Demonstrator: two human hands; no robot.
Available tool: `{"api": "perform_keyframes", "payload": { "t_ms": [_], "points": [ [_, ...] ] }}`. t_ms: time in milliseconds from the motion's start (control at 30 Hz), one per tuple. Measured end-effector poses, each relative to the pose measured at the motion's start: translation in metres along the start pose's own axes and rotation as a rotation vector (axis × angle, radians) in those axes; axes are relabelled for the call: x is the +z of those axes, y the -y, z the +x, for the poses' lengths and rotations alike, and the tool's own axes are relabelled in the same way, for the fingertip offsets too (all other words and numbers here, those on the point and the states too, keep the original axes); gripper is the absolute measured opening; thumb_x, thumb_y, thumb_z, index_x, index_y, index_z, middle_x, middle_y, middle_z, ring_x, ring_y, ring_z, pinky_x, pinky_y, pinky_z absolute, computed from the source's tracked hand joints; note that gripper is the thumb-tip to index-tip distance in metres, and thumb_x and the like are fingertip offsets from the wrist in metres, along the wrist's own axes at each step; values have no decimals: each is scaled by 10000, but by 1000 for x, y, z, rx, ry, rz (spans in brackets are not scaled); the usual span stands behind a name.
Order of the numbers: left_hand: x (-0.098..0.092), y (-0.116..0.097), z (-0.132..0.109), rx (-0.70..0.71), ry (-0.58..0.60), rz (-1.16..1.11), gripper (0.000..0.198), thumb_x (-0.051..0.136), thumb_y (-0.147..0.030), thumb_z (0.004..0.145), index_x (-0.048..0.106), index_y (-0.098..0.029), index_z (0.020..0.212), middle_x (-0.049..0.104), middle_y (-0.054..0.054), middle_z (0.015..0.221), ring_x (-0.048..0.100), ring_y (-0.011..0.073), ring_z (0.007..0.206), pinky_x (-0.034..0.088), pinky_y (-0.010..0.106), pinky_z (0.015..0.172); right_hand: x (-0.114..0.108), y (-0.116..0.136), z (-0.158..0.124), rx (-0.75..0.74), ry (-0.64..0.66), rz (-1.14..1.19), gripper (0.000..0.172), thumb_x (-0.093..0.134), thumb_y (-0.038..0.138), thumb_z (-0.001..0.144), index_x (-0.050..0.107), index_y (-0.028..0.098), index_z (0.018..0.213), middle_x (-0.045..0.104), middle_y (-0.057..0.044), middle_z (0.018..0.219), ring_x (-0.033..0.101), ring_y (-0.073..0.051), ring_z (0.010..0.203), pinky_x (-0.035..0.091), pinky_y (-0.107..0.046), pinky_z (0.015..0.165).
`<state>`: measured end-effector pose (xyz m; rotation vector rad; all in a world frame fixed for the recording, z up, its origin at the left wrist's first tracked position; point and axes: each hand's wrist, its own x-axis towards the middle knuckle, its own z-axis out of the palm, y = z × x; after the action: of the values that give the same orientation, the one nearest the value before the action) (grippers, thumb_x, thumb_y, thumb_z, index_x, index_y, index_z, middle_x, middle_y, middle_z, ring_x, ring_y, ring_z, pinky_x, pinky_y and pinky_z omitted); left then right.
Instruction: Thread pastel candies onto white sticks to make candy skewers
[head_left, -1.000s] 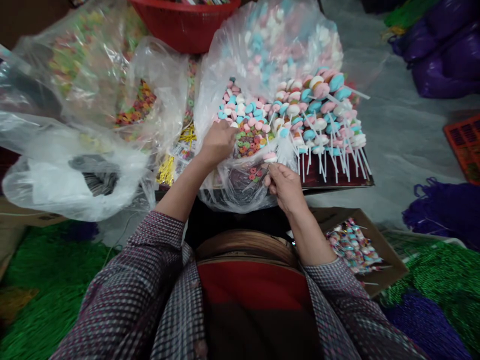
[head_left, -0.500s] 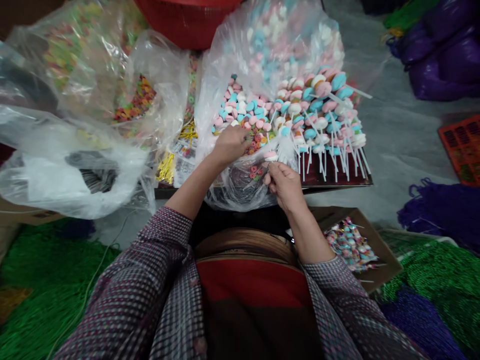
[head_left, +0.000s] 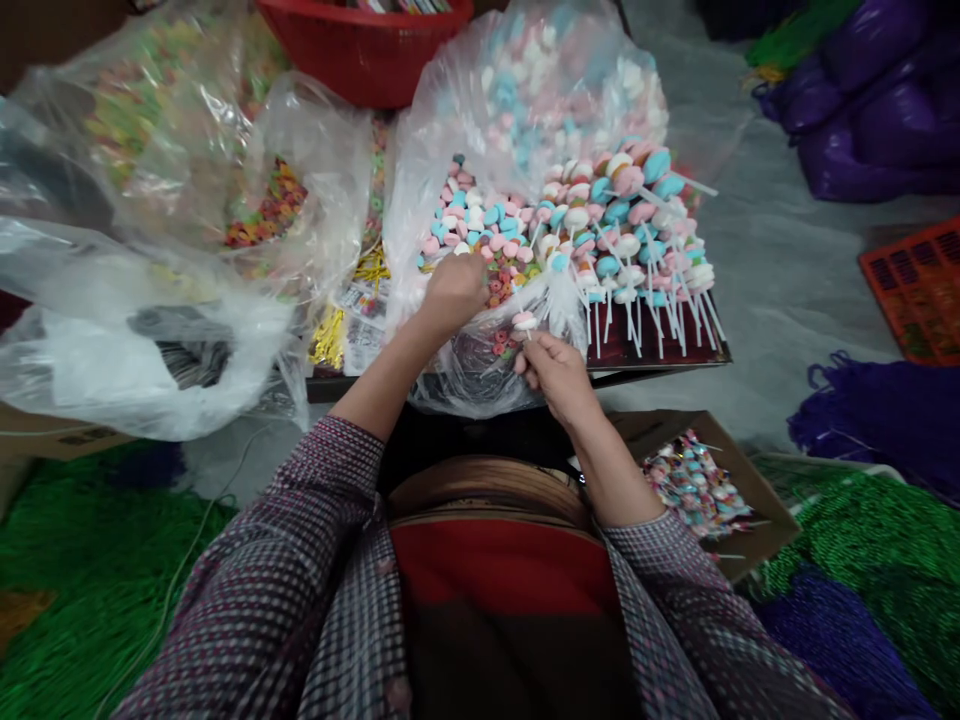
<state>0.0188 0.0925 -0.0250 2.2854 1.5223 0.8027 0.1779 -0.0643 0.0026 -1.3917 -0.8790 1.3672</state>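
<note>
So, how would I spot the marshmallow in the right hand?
Piled marshmallow skewers cover the right end of the dark table. Just left of them is the right hand. The pink-and-white marshmallow poking above it is held apart, while its neighbours lie heaped.

Lollipops (head_left: pixel 628 245) right of loose candies (head_left: pixel 491 215)

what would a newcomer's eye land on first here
Probably the pile of skewered pink, white and blue sweets right of centre, white sticks jutting toward the wearer. Just to its left and nearer the wearer, the right hand holds up a pink-and-white sweet. The glossy green heap at lower left also stands out.
</note>
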Motion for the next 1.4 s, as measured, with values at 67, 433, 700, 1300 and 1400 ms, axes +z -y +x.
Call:
{"api": "perform_keyframes", "payload": {
  "t_ms": [67,433,700,1300,1400],
  "points": [
    [-10,-3,-4,-61,-5,-165,169,677,-106,696,714,-210,825,695,70,778,662,279,906,503,398,920,0,3,-2,19,31,-25,401,728,566,802,722,195,953,629,69,593,379,-57,394,238,-217,416],
    [-42,-15,-25,-472,14,-1125,105,720,-213,770,654,-222,851,604,-30,705,522,89,571,417,229,559,14,20,5,-176,75,-346,343,617,504,933,709,228,751,471,63,452,439,-130,486,313,-249,524],
    [-40,-14,-32,-492,58,-1185,96,627,-131,844,654,-211,889,676,-22,796,635,102,638,514,262,681,13,18,4,-278,97,-454,329,579,452,934,661,232,703,404,45,515,416,-146,554,300,-267,575],
    [-30,-19,-44,-485,38,-1221,183,757,-344,923,792,-191,1017,658,-32,667,518,72,543,404,206,541,16,15,6,-271,112,-580,364,531,437,975,615,227,690,405,42,511,435,-154,570,316,-281,590],
    [-29,-18,-48,-419,14,-1217,231,837,-364,852,816,-195,1008,653,-44,657,527,70,574,425,199,580,14,14,6,-266,123,-593,376,533,467,986,686,208,761,419,39,507,472,-166,584,336,-287,601]
  ]
}}
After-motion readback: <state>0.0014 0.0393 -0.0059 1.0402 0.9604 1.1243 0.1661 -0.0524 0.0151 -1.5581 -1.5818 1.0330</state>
